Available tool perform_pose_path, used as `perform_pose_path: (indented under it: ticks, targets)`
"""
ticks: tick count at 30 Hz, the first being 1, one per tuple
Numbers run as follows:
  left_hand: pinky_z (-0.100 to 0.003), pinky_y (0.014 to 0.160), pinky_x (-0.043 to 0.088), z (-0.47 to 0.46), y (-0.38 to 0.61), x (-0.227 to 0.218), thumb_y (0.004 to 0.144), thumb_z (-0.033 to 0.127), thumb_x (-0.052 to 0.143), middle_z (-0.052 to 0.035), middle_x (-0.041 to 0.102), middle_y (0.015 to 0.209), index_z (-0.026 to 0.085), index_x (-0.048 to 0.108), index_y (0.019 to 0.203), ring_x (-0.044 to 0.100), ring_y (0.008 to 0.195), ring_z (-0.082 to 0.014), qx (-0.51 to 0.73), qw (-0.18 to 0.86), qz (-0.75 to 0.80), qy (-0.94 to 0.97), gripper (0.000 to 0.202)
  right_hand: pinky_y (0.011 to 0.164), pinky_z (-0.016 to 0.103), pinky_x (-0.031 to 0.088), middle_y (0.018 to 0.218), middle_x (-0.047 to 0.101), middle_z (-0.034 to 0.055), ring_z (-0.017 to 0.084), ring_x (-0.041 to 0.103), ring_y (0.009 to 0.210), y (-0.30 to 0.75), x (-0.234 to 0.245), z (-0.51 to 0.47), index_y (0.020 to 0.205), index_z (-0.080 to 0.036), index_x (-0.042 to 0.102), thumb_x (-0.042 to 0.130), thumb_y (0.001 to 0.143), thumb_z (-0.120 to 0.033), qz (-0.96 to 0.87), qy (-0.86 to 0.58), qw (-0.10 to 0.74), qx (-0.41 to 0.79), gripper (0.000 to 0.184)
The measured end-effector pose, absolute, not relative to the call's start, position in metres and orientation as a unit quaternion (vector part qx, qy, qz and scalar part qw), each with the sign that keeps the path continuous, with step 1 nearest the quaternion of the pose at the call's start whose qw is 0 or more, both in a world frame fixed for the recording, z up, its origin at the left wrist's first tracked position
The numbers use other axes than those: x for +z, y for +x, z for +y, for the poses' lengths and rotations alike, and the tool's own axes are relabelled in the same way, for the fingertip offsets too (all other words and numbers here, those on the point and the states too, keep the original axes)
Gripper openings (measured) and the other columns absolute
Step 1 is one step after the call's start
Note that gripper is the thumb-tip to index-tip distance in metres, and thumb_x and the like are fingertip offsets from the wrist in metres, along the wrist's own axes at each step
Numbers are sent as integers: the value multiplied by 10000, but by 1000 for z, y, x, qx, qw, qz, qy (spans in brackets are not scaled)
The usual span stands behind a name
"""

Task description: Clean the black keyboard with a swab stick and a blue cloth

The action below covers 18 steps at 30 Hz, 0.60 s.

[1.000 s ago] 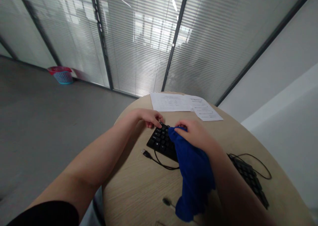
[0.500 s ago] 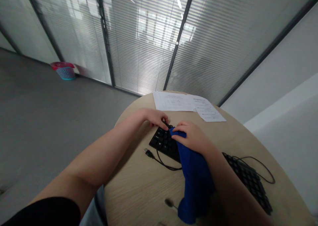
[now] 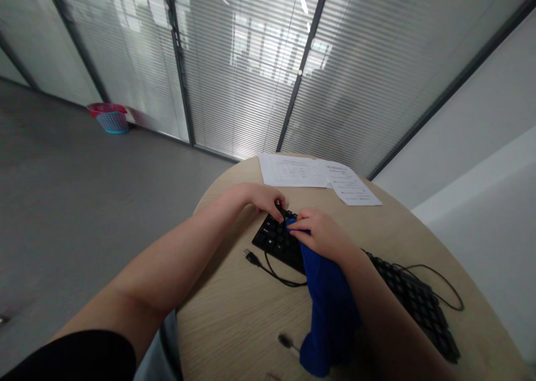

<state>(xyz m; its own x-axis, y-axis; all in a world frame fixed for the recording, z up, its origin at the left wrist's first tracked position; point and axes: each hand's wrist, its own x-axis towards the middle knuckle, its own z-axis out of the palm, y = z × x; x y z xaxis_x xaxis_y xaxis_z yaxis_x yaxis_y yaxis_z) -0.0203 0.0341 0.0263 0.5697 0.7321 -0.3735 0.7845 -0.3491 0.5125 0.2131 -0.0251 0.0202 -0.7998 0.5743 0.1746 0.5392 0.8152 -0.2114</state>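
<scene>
A black computer keyboard (image 3: pixel 274 244) lies slantwise on the wooden table. My left hand (image 3: pixel 267 201) is closed on its far left edge, fingertips bent over the corner. My right hand (image 3: pixel 320 233) presses a blue cloth (image 3: pixel 329 297) onto the keys, with the fingers closed on it. The cloth hangs down toward me. Beyond my right forearm more black keys (image 3: pixel 422 308) show in line with this part; the stretch between is hidden by cloth and arm. A USB plug (image 3: pixel 251 257) on a black cable lies by the near left edge.
Printed papers (image 3: pixel 293 171) lie at the far side of the round table (image 3: pixel 226 325). A black cable loop (image 3: pixel 454 289) lies at the right. A small dark-ended item (image 3: pixel 285 341) sits beside the cloth. On the floor at left stands a red and blue basket (image 3: pixel 113 121).
My right hand has shifted slightly toward me and right, drawing the upper end of the blue cloth along the keys. My left hand stays at the keyboard's edge.
</scene>
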Motion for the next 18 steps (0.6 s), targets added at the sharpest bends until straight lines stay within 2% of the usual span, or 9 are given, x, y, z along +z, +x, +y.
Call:
perform_pose_path:
  ticks: [9, 18]
  targets:
    - [-265, 538, 486, 34, -20, 26, 645, 557, 763, -15, 627, 748, 191, 652, 1161, 609, 714, -201, -37, 343, 466, 815, 642, 788, 335, 439, 866, 682, 60, 209, 604, 865, 208, 30, -27, 943, -222, 801, 652, 917, -231, -945, -310, 65, 80, 152]
    - [-251, 523, 482, 35, -20, 24, 638, 557, 768, -12, 631, 751, 197, 658, 1152, 607, 696, -189, -32, 349, 466, 813, 637, 805, 331, 439, 892, 674, 65, 202, 600, 893, 201, 25, -30, 966, -213, 793, 613, 941, -216, -937, -326, 99, 79, 182]
